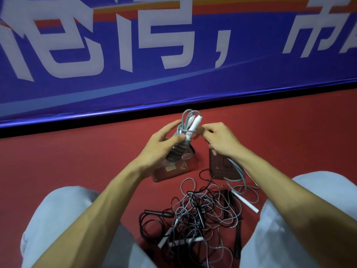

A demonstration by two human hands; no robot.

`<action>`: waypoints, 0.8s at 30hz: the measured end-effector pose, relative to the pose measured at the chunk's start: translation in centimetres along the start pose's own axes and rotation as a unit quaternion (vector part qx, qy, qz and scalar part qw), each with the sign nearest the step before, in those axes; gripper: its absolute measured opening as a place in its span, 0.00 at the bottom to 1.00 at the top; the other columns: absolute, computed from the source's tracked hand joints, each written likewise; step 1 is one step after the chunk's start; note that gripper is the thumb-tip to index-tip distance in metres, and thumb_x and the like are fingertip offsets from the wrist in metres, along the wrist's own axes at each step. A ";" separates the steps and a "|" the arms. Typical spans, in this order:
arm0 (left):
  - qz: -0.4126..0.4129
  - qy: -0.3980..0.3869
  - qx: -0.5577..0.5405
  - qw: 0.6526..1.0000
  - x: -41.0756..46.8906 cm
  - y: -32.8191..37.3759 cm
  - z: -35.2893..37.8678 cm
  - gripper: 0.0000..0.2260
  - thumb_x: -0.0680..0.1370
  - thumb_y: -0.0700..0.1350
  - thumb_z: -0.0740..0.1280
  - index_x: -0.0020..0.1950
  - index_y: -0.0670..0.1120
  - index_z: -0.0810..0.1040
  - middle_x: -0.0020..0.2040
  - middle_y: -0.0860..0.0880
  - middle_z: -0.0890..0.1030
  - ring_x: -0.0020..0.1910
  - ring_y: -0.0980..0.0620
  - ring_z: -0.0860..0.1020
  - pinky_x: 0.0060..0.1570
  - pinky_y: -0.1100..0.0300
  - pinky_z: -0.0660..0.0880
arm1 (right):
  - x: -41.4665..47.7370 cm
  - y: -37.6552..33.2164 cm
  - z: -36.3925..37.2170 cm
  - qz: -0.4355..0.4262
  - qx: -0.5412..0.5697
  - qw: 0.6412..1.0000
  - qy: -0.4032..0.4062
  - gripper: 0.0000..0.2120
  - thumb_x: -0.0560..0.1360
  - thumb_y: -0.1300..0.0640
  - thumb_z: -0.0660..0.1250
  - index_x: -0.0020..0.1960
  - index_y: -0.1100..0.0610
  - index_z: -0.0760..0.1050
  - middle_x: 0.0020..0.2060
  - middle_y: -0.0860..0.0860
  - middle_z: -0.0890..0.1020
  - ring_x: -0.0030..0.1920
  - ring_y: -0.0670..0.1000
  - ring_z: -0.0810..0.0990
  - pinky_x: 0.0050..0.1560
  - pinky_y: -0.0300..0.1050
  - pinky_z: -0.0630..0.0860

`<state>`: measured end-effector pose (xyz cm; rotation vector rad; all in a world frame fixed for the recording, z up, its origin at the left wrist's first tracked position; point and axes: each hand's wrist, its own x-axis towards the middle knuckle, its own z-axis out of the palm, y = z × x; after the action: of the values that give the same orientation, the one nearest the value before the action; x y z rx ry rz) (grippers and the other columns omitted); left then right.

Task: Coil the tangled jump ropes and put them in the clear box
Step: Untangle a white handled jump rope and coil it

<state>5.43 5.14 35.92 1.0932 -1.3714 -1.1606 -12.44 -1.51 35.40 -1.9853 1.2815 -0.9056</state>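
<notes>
My left hand point(160, 144) grips a coiled grey jump rope point(182, 132) with white handles, held upright above the clear box point(173, 170) on the red floor. My right hand point(218, 140) is just right of the coil, its curled fingertips pinching at the bundle near a white handle; the contact is blurred. A tangled pile of grey and black jump ropes point(202, 215) lies on the floor between my knees, with a loose white handle point(245, 202) on its right and a black handle point(160, 213) on its left.
A second clear plastic piece point(222, 167), perhaps the lid, stands right of the box under my right wrist, with a grey rope trailing past it. A blue banner wall point(173, 84) closes off the floor just behind. My knees flank the pile.
</notes>
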 end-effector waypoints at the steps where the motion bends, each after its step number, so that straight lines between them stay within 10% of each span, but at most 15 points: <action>1: -0.007 -0.005 -0.036 0.999 -0.2 0.2 0.1 0.17 0.80 0.38 0.64 0.65 0.54 0.74 0.43 0.59 0.84 0.37 0.61 0.81 0.35 0.65 0.78 | -0.2 -0.2 0.2 -0.006 -0.025 1.000 -0.002 0.14 0.79 0.50 0.62 0.39 0.49 0.82 0.20 0.46 0.73 0.21 0.46 0.73 0.27 0.40 0.69; 11: -0.107 -0.023 -0.115 0.987 -0.4 1.1 1.1 0.21 0.72 0.61 0.65 0.54 0.45 0.78 0.33 0.49 0.79 0.27 0.50 0.77 0.30 0.57 0.75 | -0.8 -0.4 0.9 -0.001 -0.130 0.991 -0.007 0.15 0.78 0.47 0.63 0.40 0.54 0.80 0.34 0.53 0.83 0.38 0.55 0.80 0.41 0.48 0.76; 16: -0.078 0.057 -0.073 0.993 -0.1 0.0 1.0 0.06 0.78 0.46 0.68 0.52 0.45 0.79 0.29 0.50 0.78 0.24 0.50 0.76 0.26 0.58 0.76 | -1.0 -0.6 0.8 0.019 -0.134 0.990 -0.032 0.19 0.78 0.44 0.63 0.38 0.57 0.80 0.24 0.50 0.72 0.29 0.52 0.71 0.30 0.44 0.64; 24: -0.037 0.168 0.129 0.977 1.9 -2.8 -3.0 0.04 0.77 0.49 0.70 0.51 0.54 0.79 0.37 0.50 0.81 0.33 0.53 0.78 0.36 0.56 0.77 | -1.4 -0.6 0.2 -0.009 -0.122 0.975 -0.185 0.07 0.78 0.53 0.66 0.49 0.56 0.78 0.26 0.44 0.75 0.27 0.53 0.78 0.28 0.43 0.76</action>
<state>8.37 2.64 33.52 1.4641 -1.2430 -0.8139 -12.35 0.03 35.48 -2.2266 1.2019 -0.3680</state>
